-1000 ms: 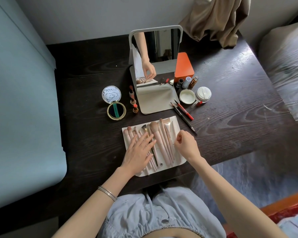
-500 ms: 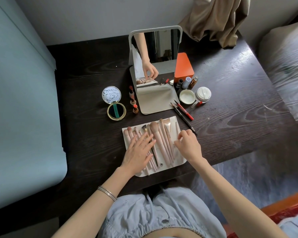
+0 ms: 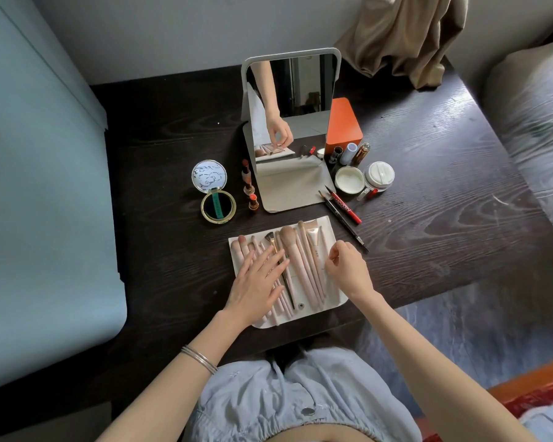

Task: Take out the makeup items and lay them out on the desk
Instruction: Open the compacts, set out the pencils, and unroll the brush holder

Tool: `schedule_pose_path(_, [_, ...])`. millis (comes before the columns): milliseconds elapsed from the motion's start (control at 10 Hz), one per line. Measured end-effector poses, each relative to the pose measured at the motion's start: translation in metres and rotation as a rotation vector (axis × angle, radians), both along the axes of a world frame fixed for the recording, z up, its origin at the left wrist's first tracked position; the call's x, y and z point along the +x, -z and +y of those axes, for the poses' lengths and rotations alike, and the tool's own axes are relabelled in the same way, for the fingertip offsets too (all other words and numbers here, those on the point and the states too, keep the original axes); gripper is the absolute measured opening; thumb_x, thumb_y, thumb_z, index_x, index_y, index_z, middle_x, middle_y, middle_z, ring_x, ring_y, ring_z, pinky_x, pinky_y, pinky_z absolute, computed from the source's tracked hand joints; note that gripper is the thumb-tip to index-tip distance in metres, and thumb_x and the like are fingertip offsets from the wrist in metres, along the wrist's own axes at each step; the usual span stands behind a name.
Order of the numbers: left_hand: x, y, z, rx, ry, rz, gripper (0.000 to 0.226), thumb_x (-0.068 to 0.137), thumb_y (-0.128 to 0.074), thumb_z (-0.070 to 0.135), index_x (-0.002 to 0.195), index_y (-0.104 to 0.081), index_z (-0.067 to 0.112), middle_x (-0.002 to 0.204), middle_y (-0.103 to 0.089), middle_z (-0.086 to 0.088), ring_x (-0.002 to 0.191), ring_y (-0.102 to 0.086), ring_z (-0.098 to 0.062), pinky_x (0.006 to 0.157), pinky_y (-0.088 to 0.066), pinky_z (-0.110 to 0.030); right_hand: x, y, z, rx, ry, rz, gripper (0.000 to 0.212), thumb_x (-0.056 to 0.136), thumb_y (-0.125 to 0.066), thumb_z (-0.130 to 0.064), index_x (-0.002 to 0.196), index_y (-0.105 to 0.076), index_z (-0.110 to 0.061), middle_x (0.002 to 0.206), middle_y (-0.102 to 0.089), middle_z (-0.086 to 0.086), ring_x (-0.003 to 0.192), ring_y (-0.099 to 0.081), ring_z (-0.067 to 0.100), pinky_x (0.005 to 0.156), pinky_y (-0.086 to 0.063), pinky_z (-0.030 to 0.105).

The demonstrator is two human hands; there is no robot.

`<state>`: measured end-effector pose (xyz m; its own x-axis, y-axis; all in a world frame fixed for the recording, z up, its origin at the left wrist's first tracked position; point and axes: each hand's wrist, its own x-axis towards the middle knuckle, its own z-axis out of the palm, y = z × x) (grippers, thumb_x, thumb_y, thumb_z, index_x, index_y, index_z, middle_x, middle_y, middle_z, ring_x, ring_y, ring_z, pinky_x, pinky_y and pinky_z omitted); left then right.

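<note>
- The red pencil (image 3: 345,205), lying on the bench (image 3: 428,218) just right of the mirror's base, carries white lettering that reads roughly "colorkey".
- No other text is legible.

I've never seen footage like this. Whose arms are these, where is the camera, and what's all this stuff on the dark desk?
No machine here: a person wears a wide-angle camera on the head, so you look down along their own bare arms. The left hand lies flat on pink makeup brushes spread over an opened white pouch. The right hand sits curled at the pouch's right edge; whether it pinches anything is hard to tell. Farther back on the desk stand a folding mirror, an orange box, an open round compact, lipsticks, two pencils and two white jars.
</note>
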<state>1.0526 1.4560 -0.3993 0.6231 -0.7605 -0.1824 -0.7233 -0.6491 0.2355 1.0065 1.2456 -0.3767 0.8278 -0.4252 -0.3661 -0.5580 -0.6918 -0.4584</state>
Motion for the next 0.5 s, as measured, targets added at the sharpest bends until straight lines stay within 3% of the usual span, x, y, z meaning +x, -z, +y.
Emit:
schedule_pose_path(200, [0.0, 0.0, 0.0, -0.002, -0.003, -0.021, 0.054, 0.086, -0.034, 0.041, 0.133, -0.05, 0.021, 0.141, -0.049, -0.003, 0.134, -0.04, -0.022, 0.108, -0.032, -0.051, -0.003, 0.005, -0.005, -0.023, 0.006, -0.003, 0.014, 0.087, -0.06, -0.026, 0.088, -0.05, -0.017, 0.096, -0.051, -0.002, 0.085, -0.056, 0.017, 0.069, -0.05, 0.034])
schedule_pose_path(500, [0.0, -0.004, -0.002, -0.047, -0.031, 0.022, 0.055, 0.087, -0.033, 0.042, 0.136, -0.046, 0.021, 0.144, -0.044, -0.003, 0.137, -0.034, -0.021, 0.111, -0.022, -0.049, -0.001, -0.009, -0.006, 0.068, -0.038, -0.087, 0.035, 0.086, -0.064, -0.025, 0.116, -0.051, -0.012, 0.116, -0.052, 0.001, 0.102, -0.053, 0.013, 0.081, -0.046, 0.026])
